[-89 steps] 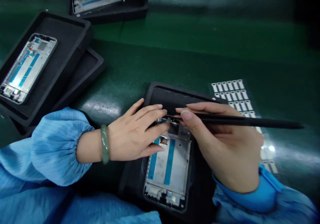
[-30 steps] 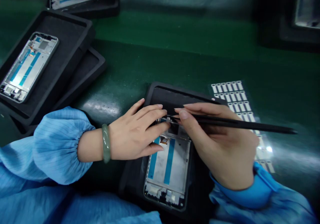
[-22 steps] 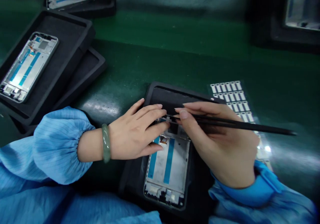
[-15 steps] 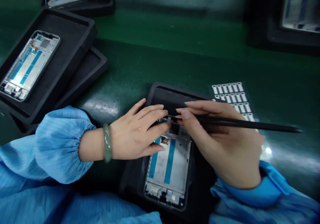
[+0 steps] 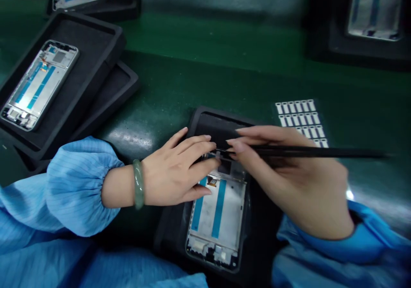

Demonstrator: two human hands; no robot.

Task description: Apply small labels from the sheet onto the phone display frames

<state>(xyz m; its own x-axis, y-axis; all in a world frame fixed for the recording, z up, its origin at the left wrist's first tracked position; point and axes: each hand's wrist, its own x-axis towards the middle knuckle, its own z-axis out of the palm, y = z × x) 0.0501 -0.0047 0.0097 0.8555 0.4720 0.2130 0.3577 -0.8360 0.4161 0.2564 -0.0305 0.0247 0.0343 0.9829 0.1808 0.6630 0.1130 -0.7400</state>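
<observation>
My left hand [image 5: 180, 170] lies with fingers stretched over the upper left part of a silvery phone frame [image 5: 233, 206], its fingertips touching the top end. Two blue strips and a small orange flex connector show on the frame, which rests in a black tray [image 5: 205, 116]. Between the thumb and fingers of my right hand [image 5: 298, 189] is a pair of black tweezers [image 5: 321, 152], held nearly level. Their tips point left to the frame's top edge, close to my left fingertips. Whether the tips grip anything is too small to tell.
A sheet of small white stickers [image 5: 300, 120] lies behind my right hand. At left, stacked black trays [image 5: 93, 61] carry another phone frame [image 5: 48, 78]. More trays with frames stand at the back left and back right [image 5: 327, 35]. The table surface [image 5: 192, 73] is green.
The back end of the tweezers has risen, so they lie flatter. My right wrist has shifted slightly right. My left hand and the phone frame stay almost still.
</observation>
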